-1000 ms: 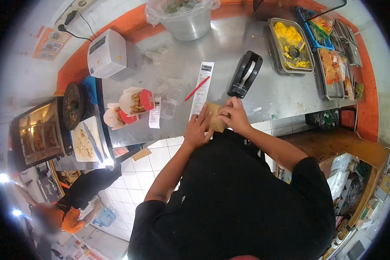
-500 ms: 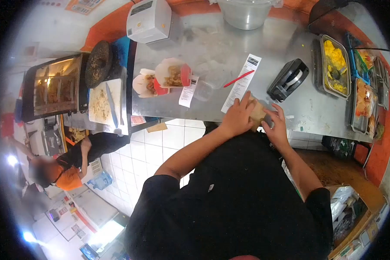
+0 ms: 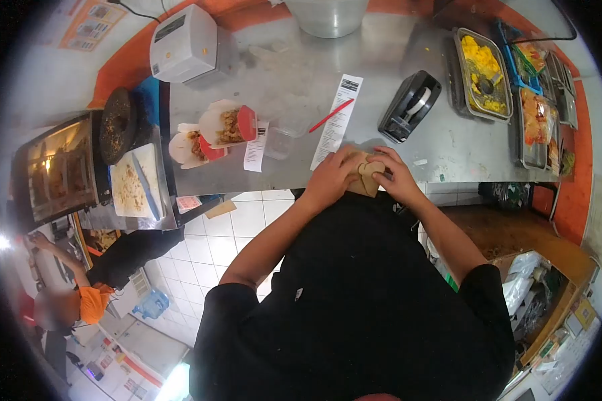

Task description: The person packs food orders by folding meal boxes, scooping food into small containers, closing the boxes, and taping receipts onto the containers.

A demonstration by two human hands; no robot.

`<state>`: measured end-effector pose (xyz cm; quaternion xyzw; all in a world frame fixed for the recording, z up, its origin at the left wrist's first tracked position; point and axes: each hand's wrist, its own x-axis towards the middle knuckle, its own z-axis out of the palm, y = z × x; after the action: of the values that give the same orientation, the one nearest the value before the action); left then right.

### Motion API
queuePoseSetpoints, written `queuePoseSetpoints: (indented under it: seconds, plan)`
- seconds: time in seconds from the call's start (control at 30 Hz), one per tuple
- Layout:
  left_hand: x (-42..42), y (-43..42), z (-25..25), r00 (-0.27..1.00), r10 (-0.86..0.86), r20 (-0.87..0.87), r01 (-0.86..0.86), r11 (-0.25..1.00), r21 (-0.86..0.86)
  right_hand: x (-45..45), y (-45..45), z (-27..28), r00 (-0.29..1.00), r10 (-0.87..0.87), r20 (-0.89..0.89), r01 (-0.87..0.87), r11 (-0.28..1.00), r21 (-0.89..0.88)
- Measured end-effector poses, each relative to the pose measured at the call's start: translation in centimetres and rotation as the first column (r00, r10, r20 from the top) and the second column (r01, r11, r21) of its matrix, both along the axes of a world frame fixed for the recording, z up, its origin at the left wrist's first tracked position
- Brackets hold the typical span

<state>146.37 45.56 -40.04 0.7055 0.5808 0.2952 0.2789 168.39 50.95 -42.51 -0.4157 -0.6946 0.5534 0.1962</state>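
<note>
At the counter's front edge, both hands grip a small brown paper box (image 3: 366,183) with a rounded flap on top. My left hand (image 3: 330,178) presses its fingers along the left side. On the right side, my right hand (image 3: 397,176) has its fingers over the far edge and its thumb by the flap. Parts of the box are hidden under the fingers. Just beyond it lies a long printed receipt (image 3: 332,137) with a red pen (image 3: 332,115) across it. A black tape dispenser (image 3: 409,107) sits behind my right hand.
Two open takeout boxes of food (image 3: 230,125) stand left, beside a shorter receipt (image 3: 255,155) and a clear plastic container (image 3: 286,139). A white printer (image 3: 184,45) is behind them. Food trays (image 3: 486,107) line the right. A co-worker (image 3: 95,302) is at far left.
The view has shifted, so the counter things appear farther left. Both hands have closed in around the brown box, and its rounded flap now shows on top between them.
</note>
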Motion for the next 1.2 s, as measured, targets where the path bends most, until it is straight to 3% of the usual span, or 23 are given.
queuePoseSetpoints:
  seconds: [0.07,0.2,0.3,0.37,0.57,0.87,1.2]
  plan:
    - [-0.2,0.4,-1.0,0.992,-0.124,-0.024,0.123,0.992,-0.007,0.0,0.4,-0.1,0.998,0.050,-0.050,-0.049,0.999,0.021]
    - [-1.0,1.0,0.8,0.974,-0.173,-0.145,0.153,0.978,-0.138,-0.8,1.1,0.3,0.992,0.127,0.005,-0.127,0.988,0.086]
    - [-2.0,1.8,-1.0,0.980,-0.195,-0.036,0.190,0.975,-0.114,-1.8,1.8,-0.6,0.983,0.181,-0.028,-0.177,0.979,0.097]
    - [-2.9,2.1,-2.8,0.941,-0.273,0.199,0.316,0.920,-0.233,-2.5,2.3,-0.2,0.961,0.276,0.024,-0.276,0.948,0.160]
    - [-3.8,2.1,-4.3,0.905,-0.192,0.379,0.330,0.879,-0.343,-3.0,3.2,0.4,0.943,0.329,0.052,-0.332,0.941,0.071]
    - [-3.8,2.3,-3.3,0.904,-0.097,0.417,0.298,0.841,-0.451,-3.1,4.0,-0.4,0.910,0.408,0.074,-0.413,0.909,0.058]
    - [-3.7,2.3,-4.0,0.914,-0.128,0.385,0.288,0.873,-0.393,-3.3,4.2,-0.2,0.924,0.379,0.047,-0.379,0.925,-0.010]
